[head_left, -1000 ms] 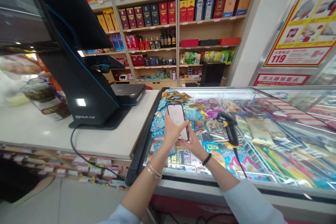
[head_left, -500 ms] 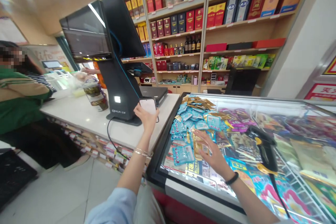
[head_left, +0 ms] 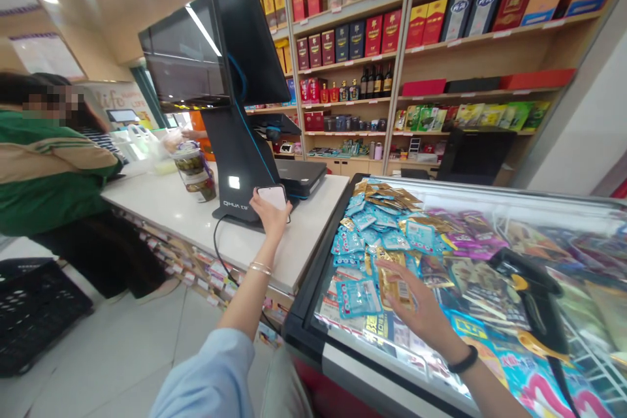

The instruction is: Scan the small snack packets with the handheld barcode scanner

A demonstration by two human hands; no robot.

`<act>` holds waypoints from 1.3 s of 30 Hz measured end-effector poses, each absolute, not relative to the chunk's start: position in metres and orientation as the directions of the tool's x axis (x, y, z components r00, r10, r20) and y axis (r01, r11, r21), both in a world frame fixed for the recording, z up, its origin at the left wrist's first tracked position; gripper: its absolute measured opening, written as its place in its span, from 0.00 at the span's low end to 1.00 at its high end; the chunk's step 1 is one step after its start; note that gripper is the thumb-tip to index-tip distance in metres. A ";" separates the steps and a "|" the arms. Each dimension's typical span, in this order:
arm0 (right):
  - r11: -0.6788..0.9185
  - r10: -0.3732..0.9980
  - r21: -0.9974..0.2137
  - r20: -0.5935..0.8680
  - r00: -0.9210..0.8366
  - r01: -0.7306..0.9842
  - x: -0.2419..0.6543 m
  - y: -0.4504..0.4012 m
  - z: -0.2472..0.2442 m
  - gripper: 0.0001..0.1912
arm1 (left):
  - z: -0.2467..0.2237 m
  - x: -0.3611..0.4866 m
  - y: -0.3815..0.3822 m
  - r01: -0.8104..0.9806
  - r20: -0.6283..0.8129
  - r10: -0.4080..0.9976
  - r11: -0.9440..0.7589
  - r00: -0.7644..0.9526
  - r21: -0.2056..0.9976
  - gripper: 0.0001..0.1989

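Note:
My left hand [head_left: 270, 214] grips a smartphone [head_left: 273, 197] with a pale screen, held in front of the base of a black double-screen checkout terminal [head_left: 247, 144]. The fingers wrap round the phone's edges. Over on the glass-topped freezer, my right hand [head_left: 421, 307] has its fingers stretched out and apart, touching a gold snack packet [head_left: 392, 274]. Beyond it lies a heap of small blue packets [head_left: 372, 219] mixed with gold ones. A single blue packet [head_left: 359, 298] rests left of my right fingers. To the right, a black and yellow barcode scanner [head_left: 536, 300] lies on the glass.
A white counter [head_left: 294, 255] adjoins the freezer [head_left: 337, 333] on the left. A jar [head_left: 196, 173] stands beside the terminal. People [head_left: 53, 163] are at the counter's far left, near a black basket [head_left: 39, 310]. Shelves [head_left: 353, 32] of boxes and bottles line the back.
The view has turned left, so the scene sits further right. My left hand has moved the phone left, closer in front of the terminal's base. My right hand stays at the gold packet.

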State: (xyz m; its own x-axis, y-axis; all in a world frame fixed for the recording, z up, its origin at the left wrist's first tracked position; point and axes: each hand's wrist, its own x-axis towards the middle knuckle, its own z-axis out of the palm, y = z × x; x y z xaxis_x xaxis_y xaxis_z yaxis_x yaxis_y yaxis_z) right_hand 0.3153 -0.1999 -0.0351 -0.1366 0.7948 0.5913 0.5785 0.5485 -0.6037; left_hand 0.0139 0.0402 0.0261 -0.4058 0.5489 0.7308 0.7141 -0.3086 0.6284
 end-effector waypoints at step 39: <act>0.631 0.668 -0.329 0.692 -0.275 0.703 0.309 -0.214 -0.010 0.28 | 0.013 0.108 0.151 0.747 0.600 0.676 -0.112 -0.427 0.656 0.59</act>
State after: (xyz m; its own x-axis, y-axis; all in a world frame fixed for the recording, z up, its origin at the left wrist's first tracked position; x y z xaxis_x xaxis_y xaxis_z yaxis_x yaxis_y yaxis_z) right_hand 0.3085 -0.2136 -0.0100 -0.2753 0.6676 0.6918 0.7030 0.6306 -0.3287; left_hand 0.1081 0.1510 0.0131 -0.4265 0.6764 0.6004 0.7465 -0.1115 0.6559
